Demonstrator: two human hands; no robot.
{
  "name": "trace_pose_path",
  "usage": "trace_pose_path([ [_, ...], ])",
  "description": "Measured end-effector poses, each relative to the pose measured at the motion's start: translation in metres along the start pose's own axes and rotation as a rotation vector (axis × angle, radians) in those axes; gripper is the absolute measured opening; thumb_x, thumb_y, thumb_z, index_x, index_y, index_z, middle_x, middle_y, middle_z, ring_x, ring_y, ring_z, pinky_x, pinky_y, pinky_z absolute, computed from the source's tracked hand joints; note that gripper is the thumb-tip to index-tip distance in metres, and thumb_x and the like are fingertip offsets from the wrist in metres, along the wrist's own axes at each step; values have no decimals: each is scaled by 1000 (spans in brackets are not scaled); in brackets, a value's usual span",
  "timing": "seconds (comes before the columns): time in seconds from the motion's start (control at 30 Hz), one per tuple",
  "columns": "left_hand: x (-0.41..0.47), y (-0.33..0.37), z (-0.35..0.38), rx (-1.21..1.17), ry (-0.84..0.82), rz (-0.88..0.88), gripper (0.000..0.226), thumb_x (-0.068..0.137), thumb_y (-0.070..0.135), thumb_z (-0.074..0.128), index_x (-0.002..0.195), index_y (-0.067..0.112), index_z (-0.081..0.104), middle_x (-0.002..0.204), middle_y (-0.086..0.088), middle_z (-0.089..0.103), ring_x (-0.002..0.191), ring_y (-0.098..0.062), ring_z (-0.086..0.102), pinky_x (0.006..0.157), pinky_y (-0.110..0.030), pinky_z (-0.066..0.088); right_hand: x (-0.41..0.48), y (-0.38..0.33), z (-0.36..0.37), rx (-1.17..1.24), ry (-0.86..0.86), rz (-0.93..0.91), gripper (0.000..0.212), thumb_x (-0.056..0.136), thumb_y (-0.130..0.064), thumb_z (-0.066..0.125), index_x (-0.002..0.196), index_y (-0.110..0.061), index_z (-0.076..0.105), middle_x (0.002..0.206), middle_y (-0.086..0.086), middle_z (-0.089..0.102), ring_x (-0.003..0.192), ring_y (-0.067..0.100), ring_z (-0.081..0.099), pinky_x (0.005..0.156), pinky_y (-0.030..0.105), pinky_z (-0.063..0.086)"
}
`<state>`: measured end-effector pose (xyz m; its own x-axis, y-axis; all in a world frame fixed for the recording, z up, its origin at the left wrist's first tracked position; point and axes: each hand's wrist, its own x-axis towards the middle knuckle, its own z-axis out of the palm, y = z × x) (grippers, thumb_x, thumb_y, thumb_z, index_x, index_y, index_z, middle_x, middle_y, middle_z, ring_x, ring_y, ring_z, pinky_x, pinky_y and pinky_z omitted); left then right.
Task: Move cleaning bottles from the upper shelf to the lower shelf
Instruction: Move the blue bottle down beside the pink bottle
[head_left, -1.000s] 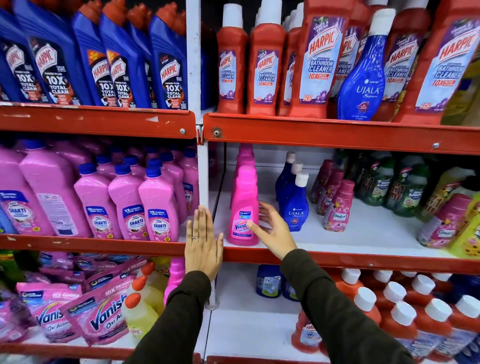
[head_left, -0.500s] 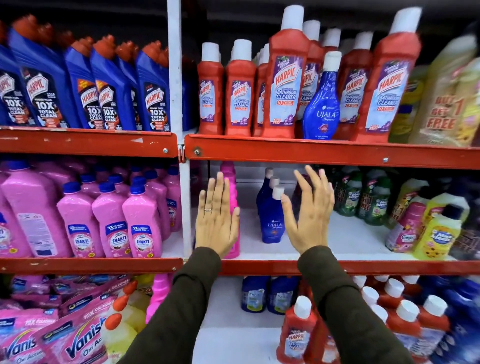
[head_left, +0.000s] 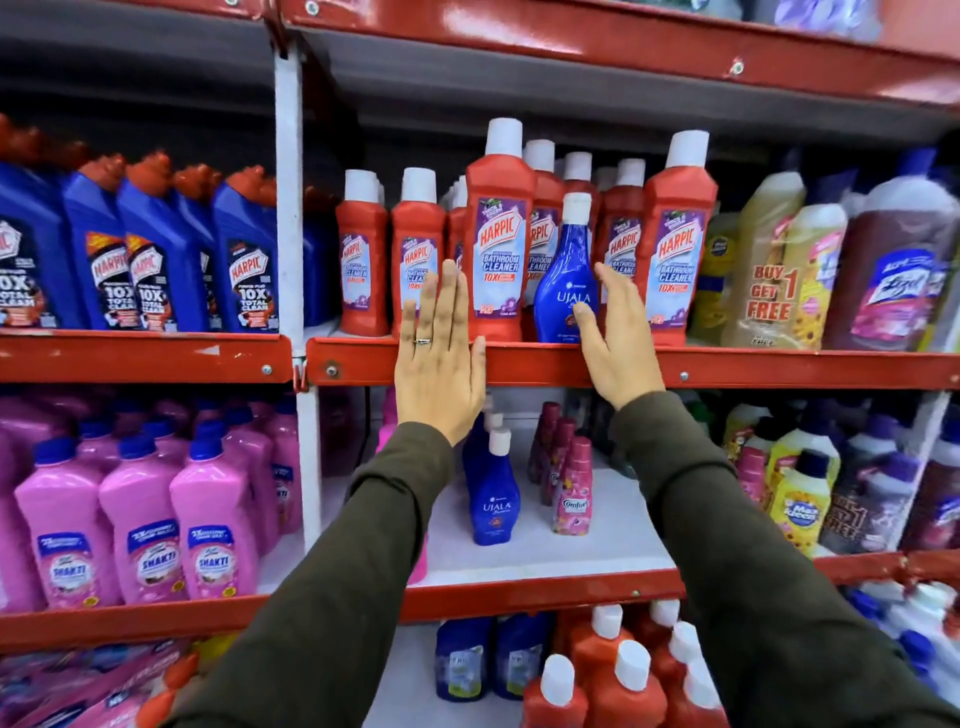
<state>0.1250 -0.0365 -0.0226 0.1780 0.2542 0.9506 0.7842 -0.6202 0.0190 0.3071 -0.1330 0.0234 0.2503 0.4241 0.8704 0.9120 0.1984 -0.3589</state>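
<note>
A blue Ujala bottle (head_left: 563, 280) with a white cap stands at the front of the upper shelf (head_left: 753, 369), among red Harpic bathroom cleaner bottles (head_left: 498, 244). My right hand (head_left: 613, 338) is open at the Ujala bottle's right side, thumb touching its lower front. My left hand (head_left: 441, 353) is flat and open in front of the shelf edge, left of the tall Harpic bottle. On the lower shelf (head_left: 540, 592) stand more blue Ujala bottles (head_left: 493, 493), a pink Vanish bottle mostly hidden behind my left sleeve, and pink Comfort bottles (head_left: 571, 493).
Blue Harpic bottles (head_left: 156, 260) fill the upper left bay, pink Shakti bottles (head_left: 140, 535) the bay below. Yellow and purple bottles (head_left: 810, 280) crowd the right side. A white upright post (head_left: 291, 208) divides the bays. Red bottles (head_left: 618, 680) stand on the bottom shelf.
Both hands have risen from the lower shelf to the upper shelf edge. My right hand has let go of the pink Vanish bottle and now reaches the Ujala bottle above.
</note>
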Motion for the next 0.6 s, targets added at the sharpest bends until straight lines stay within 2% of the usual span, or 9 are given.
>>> trace_pose_path([
  [0.07,0,-1,4,15,7,14,63,105,34,22,160,7,7,171,-7,6,158,-23,1,129,-41,-1,14,2,0,22,-97,68,55,103,-24,44,153,-8,28,159,11,34,147,23,29,113,15,13],
  [0.17,0,-3,7,17,24,22,63,105,35,20,160,8,6,171,-6,6,158,-22,1,129,-41,-2,29,4,0,99,-182,161,56,103,-20,44,154,-9,26,158,11,37,145,24,34,108,15,18],
  [0.23,0,-4,9,16,29,30,62,105,35,16,160,8,6,171,-7,5,158,-22,1,128,-41,-2,36,5,-1,176,-218,215,55,101,-15,47,152,-10,30,153,12,44,140,25,42,115,23,26],
  [0.27,0,-4,10,18,31,35,62,105,35,15,160,8,6,171,-7,5,158,-23,1,128,-41,-2,38,6,-2,225,-230,246,53,100,-13,49,151,-10,33,149,12,48,136,25,47,117,32,32],
  [0.33,0,-4,11,25,35,39,63,105,35,14,160,8,5,171,-6,4,158,-22,0,129,-42,-1,41,7,-4,299,-248,294,50,98,-10,52,147,-11,39,142,12,54,129,27,54,113,45,41],
  [0.4,-1,-4,12,30,41,39,63,105,35,14,160,8,5,171,-6,4,158,-22,0,129,-42,-1,42,8,-6,347,-246,304,49,98,-7,54,145,-9,42,139,11,56,126,28,56,109,47,46],
  [0.47,-1,-4,11,38,43,42,63,105,35,15,160,8,5,171,-5,5,158,-22,-1,129,-42,-1,40,8,-7,379,-234,293,47,97,-7,57,142,-8,45,128,3,60,115,18,61,99,37,53],
  [0.53,-2,-4,10,41,45,44,63,105,35,18,161,9,6,171,-5,5,157,-21,-2,128,-41,-3,39,8,-8,381,-214,261,45,96,-6,59,140,-8,47,115,-3,60,100,2,61,82,16,55],
  [0.6,-1,-4,9,41,48,40,62,105,34,22,161,9,8,171,-5,6,157,-20,-3,128,-39,-6,38,7,-10,392,-196,238,44,96,-6,60,138,-8,49,115,-1,59,97,2,60,78,12,53],
])
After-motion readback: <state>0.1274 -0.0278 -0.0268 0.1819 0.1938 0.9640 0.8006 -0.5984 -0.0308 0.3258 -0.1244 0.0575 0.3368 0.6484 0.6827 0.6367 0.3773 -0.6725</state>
